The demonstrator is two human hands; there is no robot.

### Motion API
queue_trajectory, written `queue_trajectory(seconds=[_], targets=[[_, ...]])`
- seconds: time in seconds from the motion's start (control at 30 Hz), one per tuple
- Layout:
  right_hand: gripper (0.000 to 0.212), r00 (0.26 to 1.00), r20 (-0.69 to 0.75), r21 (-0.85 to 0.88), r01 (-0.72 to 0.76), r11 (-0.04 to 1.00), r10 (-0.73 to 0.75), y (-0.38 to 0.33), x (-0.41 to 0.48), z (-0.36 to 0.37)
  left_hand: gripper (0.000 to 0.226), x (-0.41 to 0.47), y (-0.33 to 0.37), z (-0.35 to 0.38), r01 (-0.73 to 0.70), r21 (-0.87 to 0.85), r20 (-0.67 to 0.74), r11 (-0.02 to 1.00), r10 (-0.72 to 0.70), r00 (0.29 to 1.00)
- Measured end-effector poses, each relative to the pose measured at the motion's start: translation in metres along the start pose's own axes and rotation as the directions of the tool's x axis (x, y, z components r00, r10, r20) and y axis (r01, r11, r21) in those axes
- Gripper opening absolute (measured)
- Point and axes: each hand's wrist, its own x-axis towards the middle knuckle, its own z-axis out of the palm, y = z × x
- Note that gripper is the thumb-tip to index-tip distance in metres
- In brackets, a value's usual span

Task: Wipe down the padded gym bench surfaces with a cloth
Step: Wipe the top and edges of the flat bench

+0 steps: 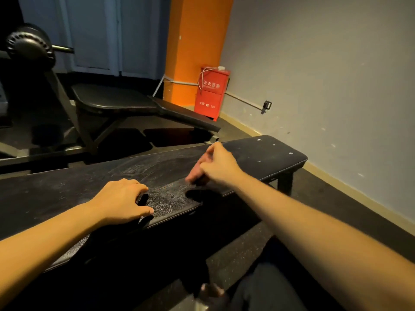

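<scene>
A long flat black padded bench point(265, 153) runs across the view, its top streaked with pale dusty smears. My left hand point(122, 199) rests on the pad's near edge with its fingers spread and straight. My right hand point(216, 164) is over the middle of the pad, wrist raised, fingers pointing down at the surface. Under its fingertips lies a dark patch point(197, 194). I cannot tell whether that patch is a dark cloth or only a shadow. No cloth is plainly visible.
Behind the flat bench stands an adjustable black bench point(116, 98) on a metal frame, with a weight plate point(29, 44) at the far left. A red fire extinguisher box point(211, 93) sits by the orange pillar point(193, 41). A grey wall closes off the right side.
</scene>
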Motion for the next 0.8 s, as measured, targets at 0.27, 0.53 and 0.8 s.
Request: queue_trajectory(seconds=[0.27,0.53,0.8], targets=[[0.025,0.991,0.124,-0.362,0.000,0.932,0.048,0.059,0.094,-0.049,0.097,0.051,0.018,0.014,-0.037,-0.101,-0.075,0.994,0.029,0.997],[0.031,0.985,-0.088,-0.286,-0.167,0.944,0.148,0.141,0.153,-0.007,0.085,0.101,0.018,0.021,-0.016,-0.042,-0.175,0.999,0.008,0.985],[0.030,1.000,-0.013,-0.463,-0.026,0.886,0.023,0.082,0.118,0.053,0.128,0.099,0.013,0.022,-0.020,-0.102,-0.159,0.995,0.003,0.987]])
